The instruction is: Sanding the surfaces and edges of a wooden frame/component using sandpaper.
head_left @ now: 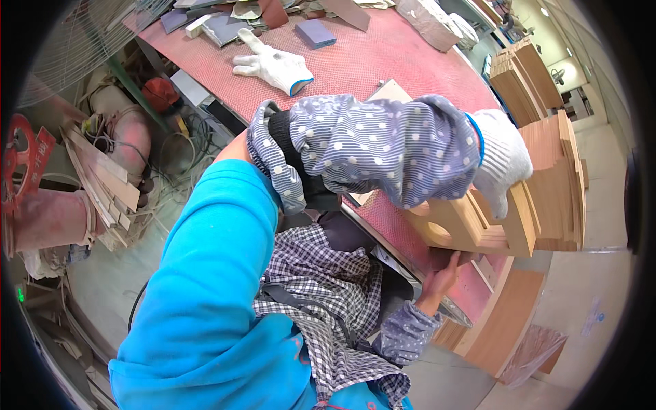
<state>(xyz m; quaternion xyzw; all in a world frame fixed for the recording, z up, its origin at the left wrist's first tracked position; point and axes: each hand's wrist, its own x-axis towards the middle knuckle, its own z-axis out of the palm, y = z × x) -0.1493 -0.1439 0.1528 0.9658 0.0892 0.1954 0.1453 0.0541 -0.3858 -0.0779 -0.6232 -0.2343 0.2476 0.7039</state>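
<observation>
Nearest, one bare right hand [443, 279] is being pressed from below against the underside of a bundle of wooden pieces [486, 222]; its fingers are being kept together and curved up on the wood. The bundle is being held at the near right edge of the red work table [383, 58], partly over the edge. Several flat, light brown pieces are being counted in it, perhaps five or six, but the exact number cannot be told. Two round holes are being shown on its near face. Its long axis is being laid from left to right, a little downward to the right, with the cut ends pointing right.

From above, the bundle is being clamped by one left hand [502, 160] in a white knitted glove, the fingers being closed down over the top pieces. The forearm is being covered by a blue dotted sleeve cover [372, 147].

Further right, one tall stack of similar wooden pieces [564, 178] is being seen just behind the bundle.

Far on the table, one loose white glove [273, 65] and one small blue-grey block [315, 33] are being left lying.
</observation>
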